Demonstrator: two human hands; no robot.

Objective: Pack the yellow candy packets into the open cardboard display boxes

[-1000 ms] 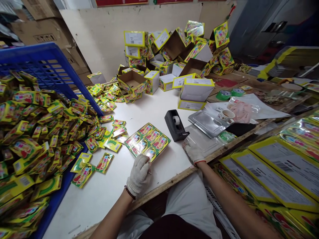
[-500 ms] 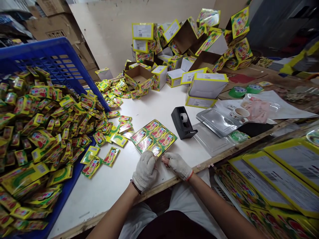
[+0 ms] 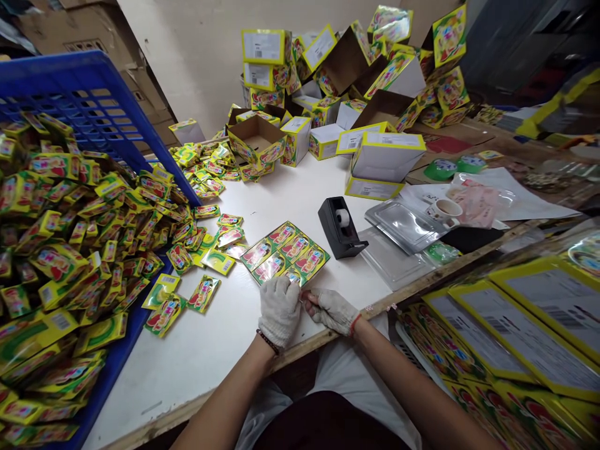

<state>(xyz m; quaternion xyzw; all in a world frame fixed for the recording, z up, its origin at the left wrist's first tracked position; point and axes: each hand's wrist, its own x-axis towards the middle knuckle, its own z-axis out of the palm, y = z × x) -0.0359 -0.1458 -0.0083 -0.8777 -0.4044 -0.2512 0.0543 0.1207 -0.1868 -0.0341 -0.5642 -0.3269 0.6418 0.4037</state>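
Note:
In front of me on the white table lies a flat square set of small yellow-green packs [image 3: 287, 253], arranged in rows. My left hand [image 3: 280, 312], in a white knitted glove, is closed at its near edge and covers part of it. Just to the right, my right hand [image 3: 334, 311] wears a similar glove with bare fingertips, which are pinched together close to the left hand. Whatever small thing the fingers hold is too hidden to make out. A black tape dispenser [image 3: 338, 232] with a white roll stands beyond the set, to the right.
A blue crate [image 3: 154, 134] heaped with small packs fills the left side, with loose packs [image 3: 204, 294] beside it. Open cartons [image 3: 257, 139] are piled at the back. Clear plastic trays [image 3: 407, 226] and a cup [image 3: 446, 211] lie right. Filled boxes [image 3: 525, 312] stand lower right.
My left hand has moved slightly right and up, closer to the right hand, and covers more of the set's near edge. The whole view has shifted a little.

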